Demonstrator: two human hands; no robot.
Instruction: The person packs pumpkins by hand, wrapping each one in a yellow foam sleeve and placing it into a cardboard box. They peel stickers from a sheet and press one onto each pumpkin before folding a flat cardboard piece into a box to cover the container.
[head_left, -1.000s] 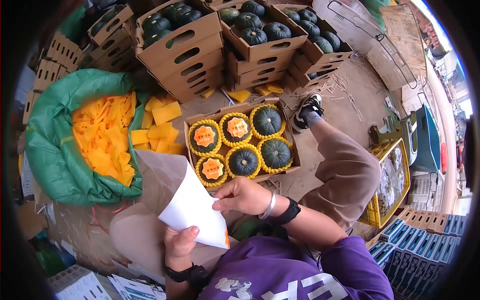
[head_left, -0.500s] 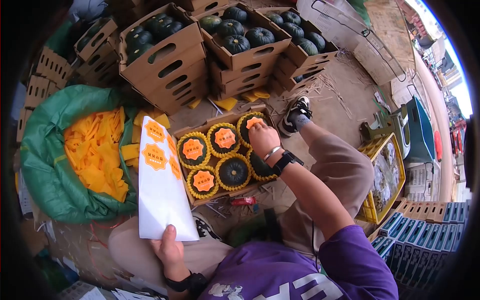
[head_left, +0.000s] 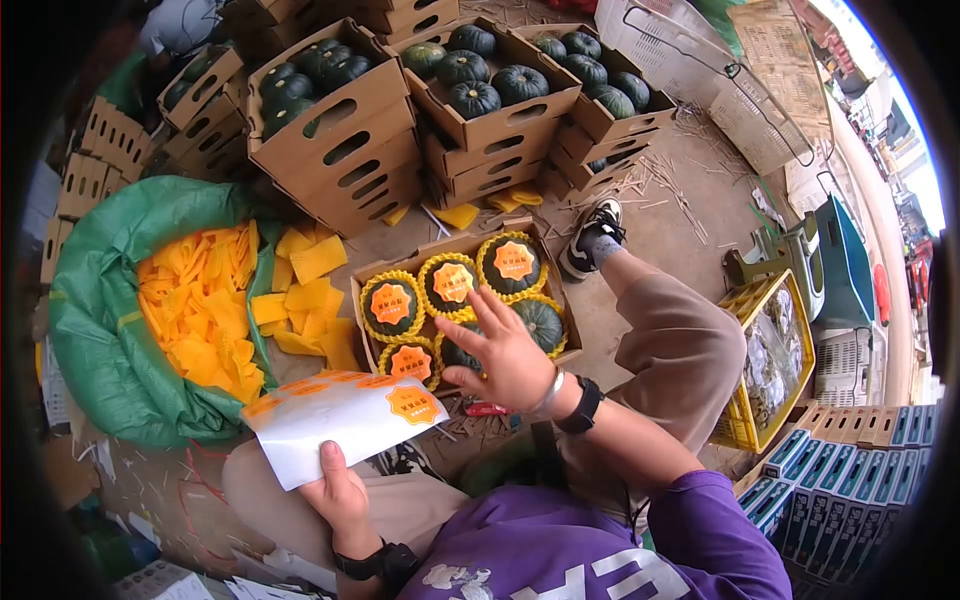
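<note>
My left hand (head_left: pixel 338 495) pinches the lower edge of a white sticker sheet (head_left: pixel 330 430) bearing orange labels. Fingers spread and holding nothing, my right hand (head_left: pixel 505 360) hovers over the near side of an open cardboard box (head_left: pixel 572 335). Six dark green pumpkins in yellow foam nets sit in that box. Orange stickers show on the three far pumpkins, such as the far-right one (head_left: pixel 512 258), and on the near-left one (head_left: pixel 408 364). The near-right pumpkin (head_left: pixel 538 326) shows no sticker. My right hand partly covers the near-middle pumpkin (head_left: pixel 460 343).
A green sack (head_left: pixel 90 300) of yellow foam nets (head_left: pixel 200 300) lies at the left, with loose nets (head_left: pixel 318 258) beside it. Stacked cartons (head_left: pixel 350 150) of pumpkins stand behind. A yellow crate (head_left: pixel 738 400) is at the right, and a shoe (head_left: pixel 598 240) is beside the box.
My right hand has left the far-right pumpkin, whose sticker is now fully visible, and moved nearer with its fingers spread. The sheet in my left hand has tilted down and swung right.
</note>
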